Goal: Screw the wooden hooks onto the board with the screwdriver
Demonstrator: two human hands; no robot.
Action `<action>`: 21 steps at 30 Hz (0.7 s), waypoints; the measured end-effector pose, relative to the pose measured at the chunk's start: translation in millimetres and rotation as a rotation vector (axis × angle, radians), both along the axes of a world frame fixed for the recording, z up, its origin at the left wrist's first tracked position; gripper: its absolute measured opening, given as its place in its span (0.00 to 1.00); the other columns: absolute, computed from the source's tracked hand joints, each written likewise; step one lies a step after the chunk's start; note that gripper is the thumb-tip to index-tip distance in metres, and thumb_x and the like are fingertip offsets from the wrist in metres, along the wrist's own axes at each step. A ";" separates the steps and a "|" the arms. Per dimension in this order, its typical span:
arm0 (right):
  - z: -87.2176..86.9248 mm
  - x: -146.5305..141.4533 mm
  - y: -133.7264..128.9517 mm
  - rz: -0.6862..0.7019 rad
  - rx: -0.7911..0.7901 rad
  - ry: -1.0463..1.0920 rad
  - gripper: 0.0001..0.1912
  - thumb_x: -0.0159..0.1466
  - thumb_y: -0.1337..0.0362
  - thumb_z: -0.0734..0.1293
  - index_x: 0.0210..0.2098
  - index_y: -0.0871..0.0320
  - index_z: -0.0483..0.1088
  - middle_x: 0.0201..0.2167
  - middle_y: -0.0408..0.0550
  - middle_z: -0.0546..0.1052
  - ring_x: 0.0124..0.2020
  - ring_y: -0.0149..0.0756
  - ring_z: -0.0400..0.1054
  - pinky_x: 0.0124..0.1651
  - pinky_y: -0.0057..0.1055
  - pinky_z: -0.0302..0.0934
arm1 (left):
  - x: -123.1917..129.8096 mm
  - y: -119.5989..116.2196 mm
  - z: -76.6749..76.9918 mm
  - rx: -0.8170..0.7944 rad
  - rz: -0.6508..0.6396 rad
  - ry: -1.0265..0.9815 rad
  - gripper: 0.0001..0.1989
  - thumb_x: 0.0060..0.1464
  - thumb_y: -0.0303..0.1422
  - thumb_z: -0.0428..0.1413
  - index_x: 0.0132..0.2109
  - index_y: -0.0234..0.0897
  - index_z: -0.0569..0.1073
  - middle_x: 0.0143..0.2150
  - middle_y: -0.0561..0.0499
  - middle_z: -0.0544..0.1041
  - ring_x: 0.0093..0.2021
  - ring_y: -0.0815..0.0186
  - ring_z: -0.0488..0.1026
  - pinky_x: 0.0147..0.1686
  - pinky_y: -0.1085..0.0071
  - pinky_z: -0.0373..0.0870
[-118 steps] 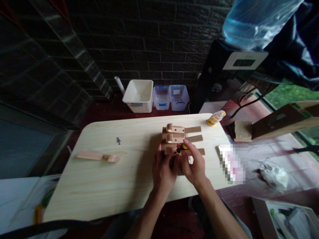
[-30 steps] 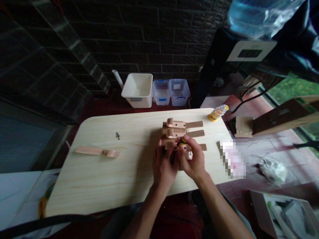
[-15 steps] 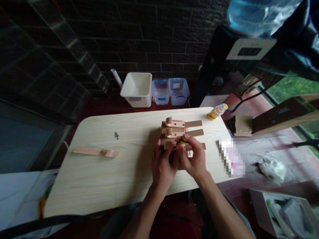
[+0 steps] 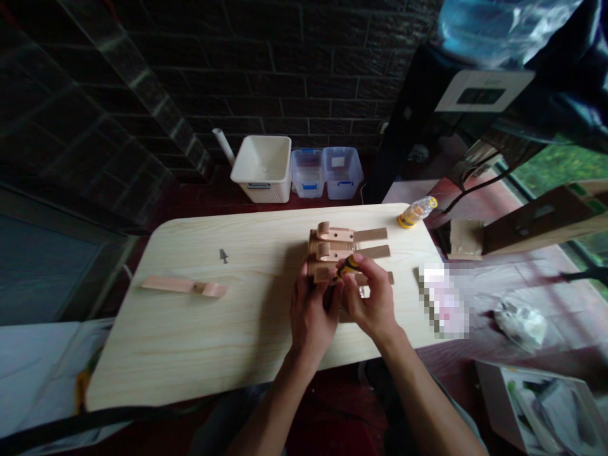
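Head view: left hand, fingers curled round the near left side of a wooden assembly, set on the right half of the table; right hand, thumb and fingers pinched closed on a yellow-and-black screwdriver; good practice, by judgement: assembly braced firmly, shaft straight, light even turns; screwdriver axis: slanting upper right to lower left, tip end lower left, tip itself unclear; wooden strips: long axes left to right, two farther curls at left
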State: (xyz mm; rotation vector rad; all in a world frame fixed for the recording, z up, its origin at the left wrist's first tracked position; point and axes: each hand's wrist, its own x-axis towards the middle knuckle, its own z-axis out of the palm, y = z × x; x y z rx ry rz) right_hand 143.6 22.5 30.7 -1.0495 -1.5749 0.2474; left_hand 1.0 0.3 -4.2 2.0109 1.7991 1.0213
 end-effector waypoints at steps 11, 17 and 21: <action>1.5 -0.9 1.2 0.017 0.022 0.019 0.25 0.75 0.68 0.70 0.69 0.48 0.67 0.53 0.53 0.85 0.51 0.44 0.85 0.52 0.42 0.84 | -0.5 0.8 -0.1 0.020 -0.006 0.009 0.20 0.73 0.39 0.61 0.68 0.48 0.80 0.79 0.38 0.67 0.74 0.40 0.72 0.67 0.43 0.78; 2.4 -1.3 0.0 0.049 0.020 0.020 0.27 0.76 0.69 0.68 0.72 0.47 0.66 0.53 0.54 0.85 0.52 0.45 0.85 0.52 0.44 0.84 | 0.3 1.1 -0.4 0.004 0.000 0.014 0.20 0.74 0.40 0.61 0.68 0.49 0.80 0.79 0.38 0.67 0.73 0.40 0.72 0.65 0.42 0.79; -3.2 0.6 -0.3 0.045 0.000 0.028 0.28 0.76 0.68 0.70 0.72 0.46 0.66 0.53 0.53 0.85 0.51 0.45 0.85 0.51 0.43 0.84 | 0.0 0.2 -2.1 0.028 -0.005 0.012 0.20 0.74 0.40 0.61 0.69 0.50 0.79 0.78 0.38 0.67 0.71 0.41 0.74 0.65 0.42 0.80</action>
